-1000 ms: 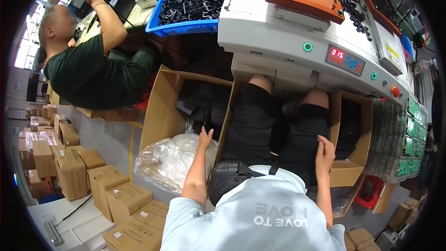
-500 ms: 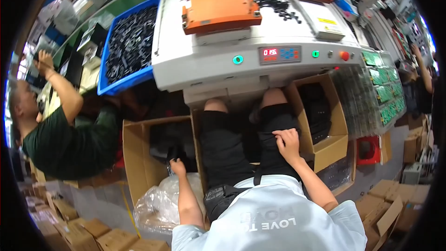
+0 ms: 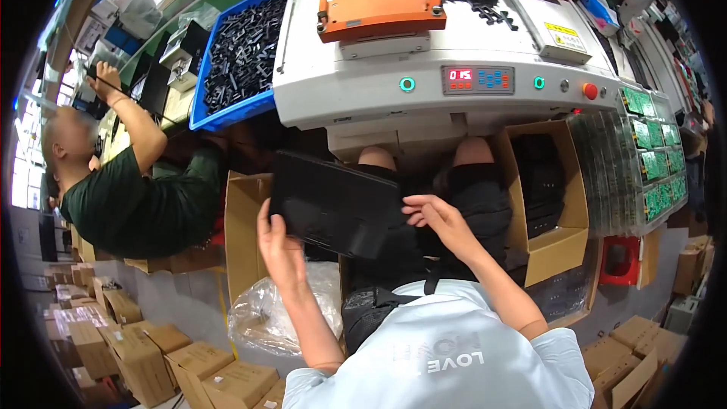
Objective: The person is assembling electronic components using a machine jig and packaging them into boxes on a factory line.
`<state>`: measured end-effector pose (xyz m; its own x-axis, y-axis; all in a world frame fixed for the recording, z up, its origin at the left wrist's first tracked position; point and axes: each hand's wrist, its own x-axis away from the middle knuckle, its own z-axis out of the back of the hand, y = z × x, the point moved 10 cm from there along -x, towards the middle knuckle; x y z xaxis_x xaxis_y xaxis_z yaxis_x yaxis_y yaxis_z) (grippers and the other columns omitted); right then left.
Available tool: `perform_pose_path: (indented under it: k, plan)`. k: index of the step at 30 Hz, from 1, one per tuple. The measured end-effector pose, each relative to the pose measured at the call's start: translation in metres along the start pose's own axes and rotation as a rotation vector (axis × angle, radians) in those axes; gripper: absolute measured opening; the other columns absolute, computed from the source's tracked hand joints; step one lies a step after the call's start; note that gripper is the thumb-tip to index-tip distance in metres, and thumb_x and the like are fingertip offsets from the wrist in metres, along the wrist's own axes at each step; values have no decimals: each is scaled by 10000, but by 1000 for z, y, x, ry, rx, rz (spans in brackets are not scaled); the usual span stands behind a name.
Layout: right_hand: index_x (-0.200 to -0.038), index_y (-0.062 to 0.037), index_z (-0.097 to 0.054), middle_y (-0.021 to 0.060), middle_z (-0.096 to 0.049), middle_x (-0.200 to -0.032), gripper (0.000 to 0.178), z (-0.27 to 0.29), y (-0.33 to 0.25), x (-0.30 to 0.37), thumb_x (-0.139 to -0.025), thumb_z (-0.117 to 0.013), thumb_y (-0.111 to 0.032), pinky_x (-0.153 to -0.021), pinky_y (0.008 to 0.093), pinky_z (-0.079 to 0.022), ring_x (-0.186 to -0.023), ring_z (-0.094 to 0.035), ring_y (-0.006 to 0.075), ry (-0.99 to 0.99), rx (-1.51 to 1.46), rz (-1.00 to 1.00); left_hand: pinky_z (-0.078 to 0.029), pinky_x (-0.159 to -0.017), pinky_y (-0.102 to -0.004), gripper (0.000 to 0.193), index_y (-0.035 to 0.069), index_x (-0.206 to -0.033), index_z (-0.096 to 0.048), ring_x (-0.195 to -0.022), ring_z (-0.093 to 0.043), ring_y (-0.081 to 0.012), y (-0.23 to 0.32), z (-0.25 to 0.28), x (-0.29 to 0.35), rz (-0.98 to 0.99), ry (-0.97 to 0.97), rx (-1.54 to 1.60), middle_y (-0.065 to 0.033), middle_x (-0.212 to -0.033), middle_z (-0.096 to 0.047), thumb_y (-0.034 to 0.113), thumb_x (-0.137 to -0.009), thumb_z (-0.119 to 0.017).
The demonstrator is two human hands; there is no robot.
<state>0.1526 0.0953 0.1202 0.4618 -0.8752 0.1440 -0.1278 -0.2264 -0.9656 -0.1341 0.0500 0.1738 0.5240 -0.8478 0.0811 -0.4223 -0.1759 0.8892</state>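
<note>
The half-curled left hand [image 3: 282, 252] is now raising a black panel [image 3: 333, 208] from the carton [image 3: 244, 231]; the loosely open right hand [image 3: 441, 221] is nearing it.

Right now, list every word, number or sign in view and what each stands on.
Wording is described, not copied.
Red digital display: glowing digits.
Light-blue T-shirt: upside-down capital letters, partly legible.
Yellow-and-white label on a white cover: print too small to read.
Cardboard cartons: markings too small and blurred to read.
Black rectangular panel: no lettering I can make out.
</note>
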Motion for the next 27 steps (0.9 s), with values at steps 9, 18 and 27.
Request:
perform_pose_path:
  k: [9, 18, 27]
  plan:
    - [-1278, -42, -504, 26, -595, -1188, 464, 32, -37, 20, -973, -539, -390, -900, 260, -457, -1051, -568, 96, 175, -343, -26, -529, -805, -286, 406, 22, -1318, -437, -912, -642, -135, -38, -96, 17, 187, -194, -53, -78, -1078, -651, 130, -952, -577]
    - [-1062, 3, -593, 14, -626, -964, 277, 63, -86, 10, -886, -641, -205, -817, 248, -454, -935, -542, 66, -129, 145, -70, -307, -1087, -362, 863, 63, -1488, -270, -1320, -403, -251, -30, -155, 51, -265, -726, -987, -165, -1423, -422, 230, -786, -744]
    - [-1045, -69, -658, 189, -658, -907, 314, 42, -207, -42, -879, -633, -334, -785, 432, -493, -855, -615, 369, -14, 1177, 560, -444, -950, -299, 583, -3, -1332, -473, -1030, -600, -162, -139, -136, 93, 735, -988, -321, -84, -1169, -620, 132, -826, -728]
